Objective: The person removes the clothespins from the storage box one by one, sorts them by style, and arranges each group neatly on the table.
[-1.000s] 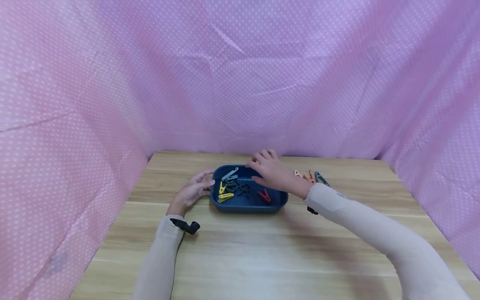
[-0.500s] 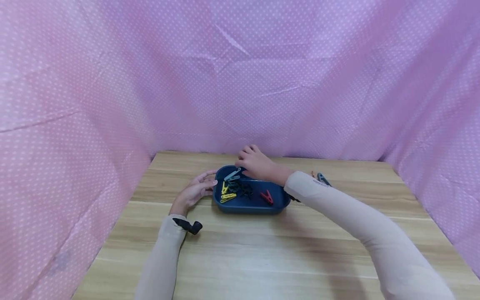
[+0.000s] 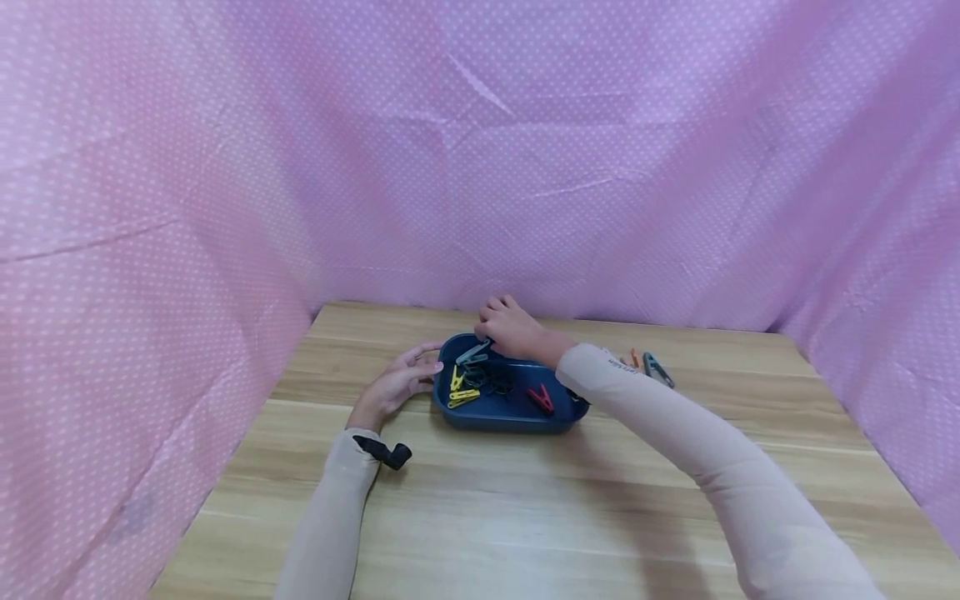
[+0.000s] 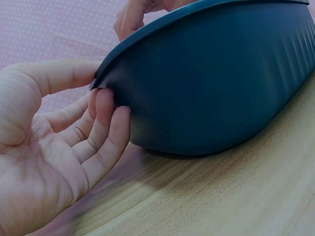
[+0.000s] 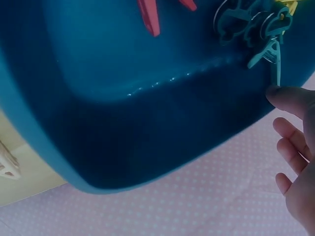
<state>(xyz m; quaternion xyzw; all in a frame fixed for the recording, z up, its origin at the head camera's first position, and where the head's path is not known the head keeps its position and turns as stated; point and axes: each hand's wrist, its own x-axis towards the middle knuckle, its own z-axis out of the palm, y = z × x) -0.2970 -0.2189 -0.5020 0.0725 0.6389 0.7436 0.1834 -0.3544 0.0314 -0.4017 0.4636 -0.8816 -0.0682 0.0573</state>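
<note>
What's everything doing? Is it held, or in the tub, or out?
Blue tub: upright on the table, rim held.
Left hand: pinching the tub's rim.
Right hand: thumb at the light blue clip, grip hidden.
Light blue clip: in the tub.
Red clip: in the tub, legs apart.
Yellow clips: in the tub.
Dark green clips: in the tub.
Orange clip: out, on the table.
Grey-blue clip: out, on the table.
Pale clip: out.

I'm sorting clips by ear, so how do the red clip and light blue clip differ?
The red clip lies apart from the dark clips; the light blue clip lies right beside them. The right hand touches the light blue clip, not the red clip. Both are inside the tray.
</note>
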